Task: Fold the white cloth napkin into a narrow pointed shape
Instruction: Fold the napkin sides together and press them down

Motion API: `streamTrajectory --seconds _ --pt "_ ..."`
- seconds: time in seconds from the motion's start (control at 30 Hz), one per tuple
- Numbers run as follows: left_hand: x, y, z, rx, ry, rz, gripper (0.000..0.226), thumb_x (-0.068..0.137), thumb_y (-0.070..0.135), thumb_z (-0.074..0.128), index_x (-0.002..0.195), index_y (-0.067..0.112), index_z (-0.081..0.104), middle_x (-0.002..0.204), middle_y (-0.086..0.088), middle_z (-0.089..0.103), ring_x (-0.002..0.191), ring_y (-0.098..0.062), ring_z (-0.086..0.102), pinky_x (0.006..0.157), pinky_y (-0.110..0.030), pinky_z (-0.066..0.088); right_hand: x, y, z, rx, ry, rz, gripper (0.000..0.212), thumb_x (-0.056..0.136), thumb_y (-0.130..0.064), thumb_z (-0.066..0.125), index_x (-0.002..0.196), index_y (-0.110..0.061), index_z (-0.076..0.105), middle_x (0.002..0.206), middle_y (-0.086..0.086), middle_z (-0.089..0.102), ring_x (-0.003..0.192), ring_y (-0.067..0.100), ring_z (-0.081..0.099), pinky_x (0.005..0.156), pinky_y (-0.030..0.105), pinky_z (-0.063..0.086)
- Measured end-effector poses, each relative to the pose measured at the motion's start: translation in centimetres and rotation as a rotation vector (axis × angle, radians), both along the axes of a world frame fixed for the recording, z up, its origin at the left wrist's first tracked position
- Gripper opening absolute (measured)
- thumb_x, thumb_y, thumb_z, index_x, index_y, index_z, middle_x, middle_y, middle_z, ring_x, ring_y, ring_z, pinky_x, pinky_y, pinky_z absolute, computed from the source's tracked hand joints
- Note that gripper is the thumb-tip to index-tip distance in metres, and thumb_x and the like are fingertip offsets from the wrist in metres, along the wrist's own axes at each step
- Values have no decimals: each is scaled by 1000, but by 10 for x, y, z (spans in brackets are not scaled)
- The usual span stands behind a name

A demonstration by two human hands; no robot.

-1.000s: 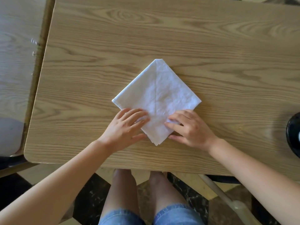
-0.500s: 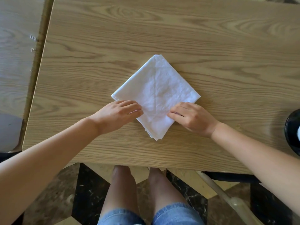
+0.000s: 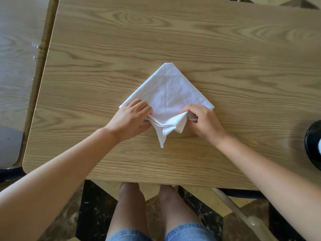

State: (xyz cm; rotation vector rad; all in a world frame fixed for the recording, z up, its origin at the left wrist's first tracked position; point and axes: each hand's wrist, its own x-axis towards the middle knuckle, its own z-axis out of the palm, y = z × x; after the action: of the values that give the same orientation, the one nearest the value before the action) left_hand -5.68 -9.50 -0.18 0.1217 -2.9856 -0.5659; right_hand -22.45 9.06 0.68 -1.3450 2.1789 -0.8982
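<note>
Left hand (image 3: 132,117) grips the napkin's (image 3: 171,94) left near edge, fingers curled round stacked layers. Napkin lies as a diamond mid-table (image 3: 225,49), far point flat, near layers lifted and drooping to a loose tip. Right hand (image 3: 203,120) pinches the napkin's right near edge. Black round object (image 3: 313,145) far right of the napkin, cut off.

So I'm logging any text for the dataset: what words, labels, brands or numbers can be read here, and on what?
None: no text shows on the white napkin, the wooden table, or the black object at the right edge.
</note>
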Motion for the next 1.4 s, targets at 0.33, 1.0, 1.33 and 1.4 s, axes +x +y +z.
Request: streamTrajectory --seconds 0.33,1.0,1.33,1.4 --pt "-5 1 6 72 151 88 41 78 19 53 117 10 44 85 -9 65 75 -24 58 63 -21 34 -3 -11 12 -7 -219 -265 5 83 -13 68 81 -11 64 64 -15 56 59 -1 50 58 9 36" --pt "-41 -4 15 220 67 585 20 89 27 54 83 9 61 62 -4 56 58 -27 47 53 -30 33 -23 -49 21 32 -55 -417 10 86 -19 61 79 -11 62 66 2 60 61 21 51 57 34 40" --pt "-65 -2 2 90 31 667 47 87 48 36 104 11 61 94 -3 68 85 -28 63 72 -34 39 -37 -71 -9 180 402 -431 17 86 -20 57 71 -12 56 63 4 63 62 30 55 65 29 12" --pt "-63 0 0 65 22 647 55 82 56 40 108 13 61 95 -1 67 87 -26 63 74 -34 41 -36 -70 -12 177 461 -428 17 84 -20 59 69 -12 54 60 4 61 56 29 52 63 29 10"
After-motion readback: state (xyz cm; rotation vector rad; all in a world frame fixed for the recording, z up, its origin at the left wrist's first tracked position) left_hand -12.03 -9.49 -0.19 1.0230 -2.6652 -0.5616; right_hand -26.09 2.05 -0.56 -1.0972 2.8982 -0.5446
